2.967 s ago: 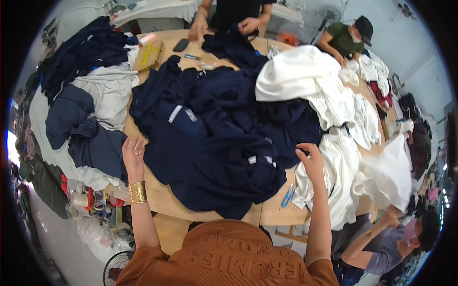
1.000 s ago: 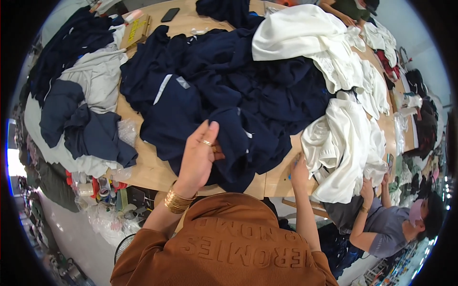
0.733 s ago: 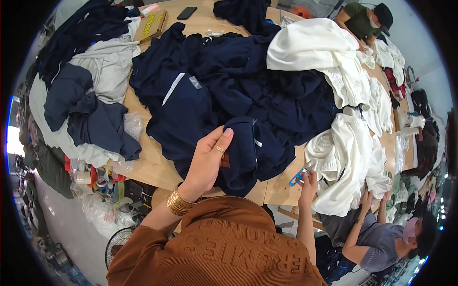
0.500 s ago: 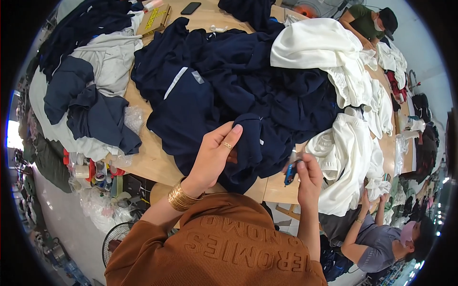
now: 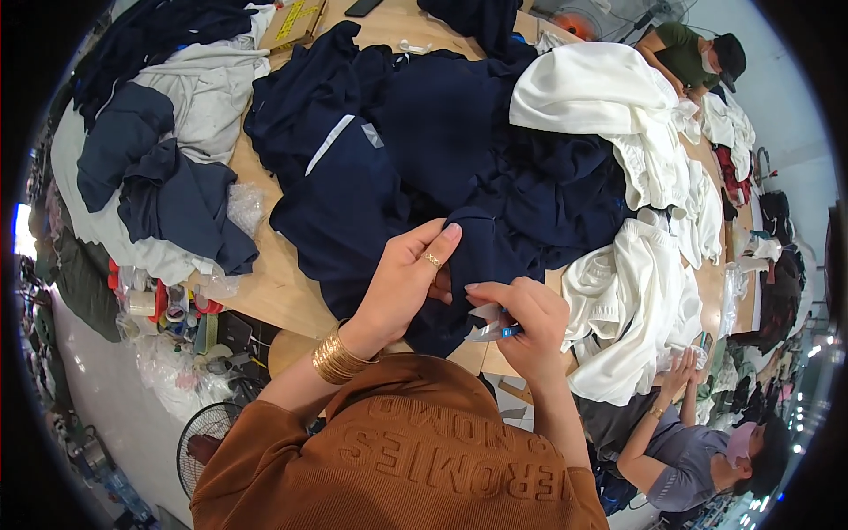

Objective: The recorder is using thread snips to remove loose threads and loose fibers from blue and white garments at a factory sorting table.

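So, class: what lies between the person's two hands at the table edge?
In the head view, a fold of the navy garment lies between the left hand and the right hand, which holds small blue-handled snips.

Two bare hands work at the table edge: the left hand [image 5: 402,281] and the right hand [image 5: 521,322]. One small blue-handled thread snip [image 5: 491,329] sits in the right hand. One stack of gold bangles [image 5: 336,360] circles the left wrist, and one gold ring [image 5: 433,261] shows on a left finger. One big heap of navy garments [image 5: 424,159] covers the wooden table [image 5: 265,283]. Two piles of white garments show: one upper [image 5: 601,97], one lower [image 5: 623,309]. One grey-and-slate pile [image 5: 168,150] lies at the left. Two other people are seated: one top right [image 5: 698,53], one bottom right [image 5: 698,442]. One floor fan [image 5: 203,446] stands below.
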`<action>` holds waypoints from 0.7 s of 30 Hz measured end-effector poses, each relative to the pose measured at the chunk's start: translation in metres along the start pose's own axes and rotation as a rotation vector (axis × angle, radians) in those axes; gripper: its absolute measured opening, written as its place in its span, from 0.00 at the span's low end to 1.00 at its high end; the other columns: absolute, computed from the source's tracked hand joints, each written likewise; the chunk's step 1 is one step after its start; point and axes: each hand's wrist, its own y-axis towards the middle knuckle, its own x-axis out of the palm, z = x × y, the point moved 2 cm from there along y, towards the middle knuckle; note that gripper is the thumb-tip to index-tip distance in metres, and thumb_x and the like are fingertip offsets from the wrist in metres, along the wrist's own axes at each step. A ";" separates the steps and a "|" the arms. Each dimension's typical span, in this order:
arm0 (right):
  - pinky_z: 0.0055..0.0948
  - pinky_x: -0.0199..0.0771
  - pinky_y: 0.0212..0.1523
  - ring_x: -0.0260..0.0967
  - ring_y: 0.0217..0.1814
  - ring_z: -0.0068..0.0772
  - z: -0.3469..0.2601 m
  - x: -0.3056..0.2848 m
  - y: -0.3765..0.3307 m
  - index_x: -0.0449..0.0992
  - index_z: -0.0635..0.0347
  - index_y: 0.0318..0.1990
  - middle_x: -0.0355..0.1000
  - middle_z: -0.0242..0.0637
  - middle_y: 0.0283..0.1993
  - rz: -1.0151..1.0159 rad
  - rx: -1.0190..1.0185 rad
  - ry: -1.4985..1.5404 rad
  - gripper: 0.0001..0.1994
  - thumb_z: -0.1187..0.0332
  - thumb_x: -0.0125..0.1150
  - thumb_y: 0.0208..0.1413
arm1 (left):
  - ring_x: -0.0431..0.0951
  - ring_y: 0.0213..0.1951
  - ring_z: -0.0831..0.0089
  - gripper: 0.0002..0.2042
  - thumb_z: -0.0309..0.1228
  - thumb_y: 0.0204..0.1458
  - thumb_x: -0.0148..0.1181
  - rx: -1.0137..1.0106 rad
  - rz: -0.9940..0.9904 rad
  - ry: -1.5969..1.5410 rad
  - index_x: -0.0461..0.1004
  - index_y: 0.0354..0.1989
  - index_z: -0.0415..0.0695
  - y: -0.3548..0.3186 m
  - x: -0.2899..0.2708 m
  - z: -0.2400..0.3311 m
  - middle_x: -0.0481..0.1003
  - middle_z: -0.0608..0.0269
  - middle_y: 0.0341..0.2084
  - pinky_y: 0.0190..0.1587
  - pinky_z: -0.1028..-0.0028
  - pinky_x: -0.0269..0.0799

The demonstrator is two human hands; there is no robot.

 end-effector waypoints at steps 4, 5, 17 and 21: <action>0.17 0.54 0.20 0.59 0.20 0.18 -0.006 0.002 -0.002 0.73 0.60 0.32 0.67 0.29 0.22 0.012 0.177 0.153 0.08 0.81 0.60 0.43 | 0.66 0.18 0.90 0.13 0.40 0.57 0.48 -0.028 -0.012 -0.012 0.68 0.26 0.46 0.000 -0.001 0.003 0.65 0.77 0.16 0.22 0.88 0.65; 0.16 0.55 0.23 0.60 0.22 0.17 -0.008 0.002 -0.004 0.72 0.62 0.31 0.67 0.29 0.23 0.046 0.286 0.302 0.07 0.82 0.59 0.44 | 0.66 0.18 0.90 0.13 0.40 0.57 0.48 -0.025 -0.010 -0.013 0.68 0.26 0.46 -0.001 -0.001 0.003 0.65 0.77 0.16 0.22 0.88 0.65; 0.14 0.60 0.28 0.63 0.26 0.16 -0.018 -0.024 -0.015 0.74 0.61 0.36 0.68 0.29 0.25 0.133 0.553 0.230 0.12 0.80 0.64 0.40 | 0.70 0.20 0.87 0.11 0.40 0.57 0.48 -0.064 0.016 -0.159 0.70 0.31 0.45 -0.013 0.005 0.013 0.69 0.75 0.19 0.24 0.86 0.68; 0.13 0.53 0.23 0.53 0.21 0.13 -0.027 -0.015 0.001 0.75 0.61 0.34 0.67 0.25 0.23 0.165 0.370 0.232 0.10 0.81 0.63 0.41 | 0.71 0.23 0.86 0.10 0.39 0.57 0.49 -0.118 -0.020 -0.182 0.69 0.36 0.45 -0.015 0.005 0.007 0.70 0.73 0.22 0.26 0.85 0.69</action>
